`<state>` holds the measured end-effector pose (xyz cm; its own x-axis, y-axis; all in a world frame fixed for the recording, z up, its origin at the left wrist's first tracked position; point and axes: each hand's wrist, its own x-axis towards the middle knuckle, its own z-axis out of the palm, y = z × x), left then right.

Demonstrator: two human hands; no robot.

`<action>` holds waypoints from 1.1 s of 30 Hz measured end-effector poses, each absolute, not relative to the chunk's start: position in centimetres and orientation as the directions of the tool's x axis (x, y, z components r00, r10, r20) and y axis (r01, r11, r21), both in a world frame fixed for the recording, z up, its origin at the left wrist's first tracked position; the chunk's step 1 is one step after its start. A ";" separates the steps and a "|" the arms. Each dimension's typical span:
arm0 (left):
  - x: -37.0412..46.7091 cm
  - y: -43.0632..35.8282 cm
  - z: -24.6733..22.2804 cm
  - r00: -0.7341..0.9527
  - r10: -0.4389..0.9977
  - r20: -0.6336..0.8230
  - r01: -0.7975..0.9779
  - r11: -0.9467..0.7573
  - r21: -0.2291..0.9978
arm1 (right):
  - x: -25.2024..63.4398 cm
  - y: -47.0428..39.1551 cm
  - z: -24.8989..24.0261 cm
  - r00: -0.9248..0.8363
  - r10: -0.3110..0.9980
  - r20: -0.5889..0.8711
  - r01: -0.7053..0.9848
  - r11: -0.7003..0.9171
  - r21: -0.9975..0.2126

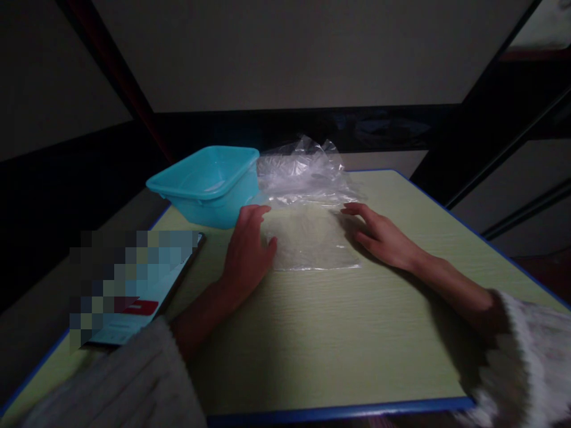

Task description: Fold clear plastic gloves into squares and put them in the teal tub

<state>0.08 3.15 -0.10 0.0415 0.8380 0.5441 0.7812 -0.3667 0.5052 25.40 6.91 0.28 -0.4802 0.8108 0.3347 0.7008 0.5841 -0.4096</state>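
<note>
A clear plastic bag lies flat on the light wooden table, its near edge facing me. At its left side is my left hand, fingers slightly curled and thumb apart, with nothing visible in its grasp. On the right, my right hand hovers by the bag's edge, fingers bent and spread from the thumb. Whether either hand touches the plastic is hard to tell. Just beyond the flat bag sits a crumpled heap of clear plastic bags.
A turquoise plastic basin stands at the back left, beside the heap. Nearer on the left lies a phone or tablet with a lit screen, partly pixelated. The table has a blue edge. Panels rise behind it.
</note>
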 end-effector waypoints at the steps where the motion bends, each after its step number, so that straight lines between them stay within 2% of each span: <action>1: 0.3 2.9 0.0 0.111 0.823 0.557 0.772 -0.424 0.473 | 25.2 6.6 0.6 -0.470 0.807 0.357 0.703 0.587 -0.401; 4: 1.3 2.0 0.2 0.343 0.791 0.507 0.725 -0.566 0.392 | 23.9 5.3 1.3 -0.497 0.785 0.370 0.696 0.615 -0.371; 6: 2.0 1.4 0.4 0.488 0.769 0.412 0.701 -0.627 0.340 | 22.8 4.2 1.5 -0.596 0.737 0.319 0.662 0.676 -0.324; 9: 2.6 0.5 0.5 0.581 0.753 0.309 0.704 -0.655 0.273 | 21.5 2.9 1.3 -0.716 0.661 0.225 0.611 0.749 -0.256; 17: 2.5 -0.1 -0.1 0.618 0.773 0.143 0.753 -0.635 0.172 | 21.1 1.9 0.3 -0.769 0.625 0.136 0.597 0.777 -0.199; 23: 2.4 -0.3 -0.3 0.616 0.778 0.123 0.766 -0.628 0.135 | 21.4 1.7 -0.6 -0.764 0.635 0.113 0.612 0.769 -0.186; 29: 2.2 -0.2 -0.6 0.619 0.770 0.155 0.758 -0.638 0.138 | 21.8 1.6 -1.0 -0.766 0.625 0.152 0.605 0.780 -0.159; 33: 2.2 -0.3 -0.8 0.607 0.780 0.154 0.775 -0.624 0.106 | 21.8 1.6 -0.7 -0.759 0.642 0.112 0.627 0.766 -0.142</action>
<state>2.17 -0.28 -0.83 0.6069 0.7798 0.1537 0.7745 -0.6237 0.1055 21.81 1.60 -0.69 -0.7588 0.6417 0.1118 0.6269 0.7660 -0.1421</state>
